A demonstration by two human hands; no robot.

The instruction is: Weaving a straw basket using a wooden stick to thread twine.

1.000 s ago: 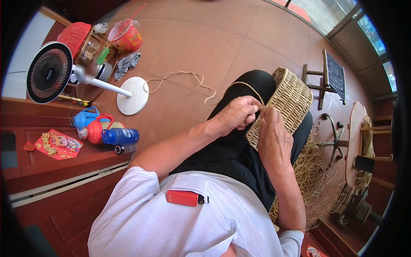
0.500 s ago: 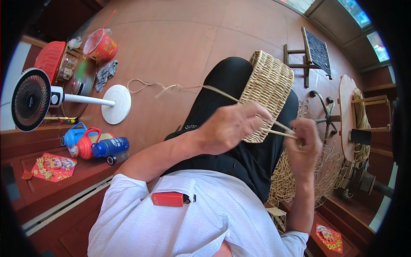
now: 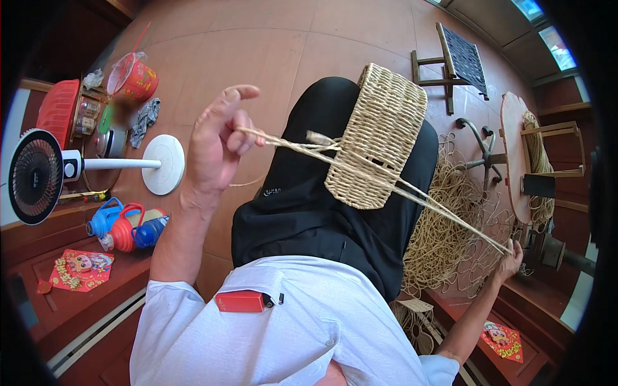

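Observation:
A woven straw basket (image 3: pixel 386 122) rests on my lap between my black-trousered thighs. Several pale strands of cord (image 3: pixel 444 209) stretch taut across its near part, from one hand to the other. My left hand (image 3: pixel 222 132) is raised to the left of the basket, its fingers curled and pinching the cord's left end, with the index finger pointing away. Out at the lower right, my right hand (image 3: pixel 510 258) grips the other end of the cord between its fingertips. A short cord stub shows beside the basket's left edge.
A large heap of loose cord (image 3: pixel 444 238) lies on the floor to my right. Beyond it are a wheeled chair base (image 3: pixel 486 154) and a round wooden board (image 3: pixel 513 154). A folding stool (image 3: pixel 460 64) stands ahead. To the left are a white fan (image 3: pixel 164 165), bottles (image 3: pixel 132 225) and a red bucket (image 3: pixel 135 78).
My hands have moved far apart, left hand to the upper left and right hand to the lower right. The cord between them is now drawn out long across the basket.

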